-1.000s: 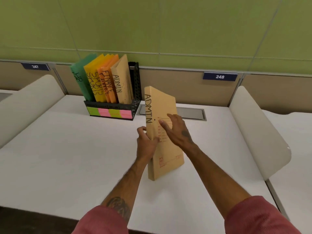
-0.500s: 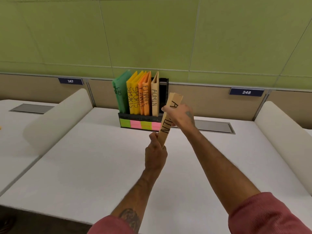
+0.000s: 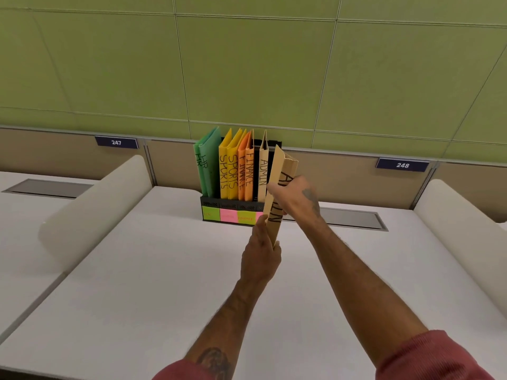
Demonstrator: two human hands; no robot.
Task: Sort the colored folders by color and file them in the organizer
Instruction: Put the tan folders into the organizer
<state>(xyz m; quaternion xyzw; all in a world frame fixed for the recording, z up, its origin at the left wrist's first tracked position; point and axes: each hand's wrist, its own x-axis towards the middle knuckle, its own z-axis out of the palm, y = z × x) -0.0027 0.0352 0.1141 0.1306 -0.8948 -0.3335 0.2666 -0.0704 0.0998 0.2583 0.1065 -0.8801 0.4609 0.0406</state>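
A tan folder marked ADMIN point(image 3: 276, 218) is held upright, spine toward me, just in front of the right end of the black organizer point(image 3: 219, 202). My left hand point(image 3: 260, 256) grips its lower edge and my right hand point(image 3: 297, 197) clasps its upper half. In the organizer stand green HR folders point(image 3: 207, 163), yellow SPORTS folders point(image 3: 229, 167), orange FINANCE folders point(image 3: 245, 171) and one tan ADMIN folder point(image 3: 262, 171).
Green and pink sticky labels point(image 3: 227, 215) line the organizer's front. The white desk point(image 3: 137, 283) has curved white dividers left point(image 3: 90, 212) and right point(image 3: 461, 223). A metal cable hatch point(image 3: 354, 218) lies behind my right hand. A green partition wall stands behind.
Both hands have carried the tan ADMIN folder from above the desk's middle forward to the organizer's right end, turning it edge-on. My view has shifted right, centring the organizer.
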